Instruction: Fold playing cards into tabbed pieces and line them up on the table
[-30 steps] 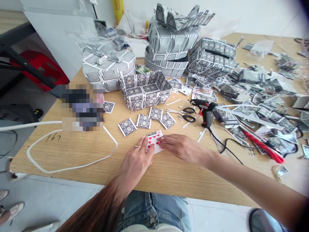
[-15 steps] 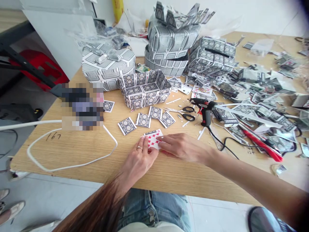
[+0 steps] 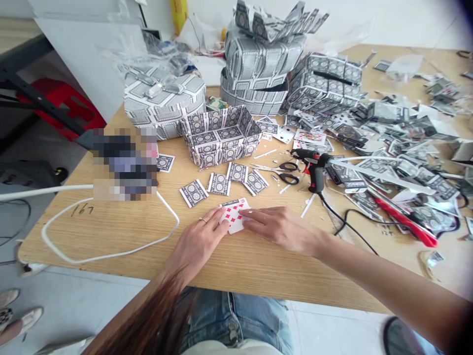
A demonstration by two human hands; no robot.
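A playing card with red diamonds (image 3: 233,217) lies face up near the table's front edge, its top edge folded over. My left hand (image 3: 201,236), with a ring on one finger, has its fingertips on the card's left side. On the card's right side rest the fingers of my right hand (image 3: 277,227), thumb and fingers close together. Several folded cards, one of them a blue patterned piece (image 3: 194,193), lie just beyond. Behind them stands an open basket of woven cards (image 3: 223,138).
Scissors (image 3: 286,172) and a black glue gun (image 3: 314,170) lie right of the basket. Finished card boxes (image 3: 166,103) stand at the back. Card scraps (image 3: 391,128) and a red-handled tool (image 3: 406,222) are at the right. A white cable (image 3: 121,254) loops at the left.
My left hand has slid slightly left, uncovering more of the card. My right hand stays almost in the same place on the card.
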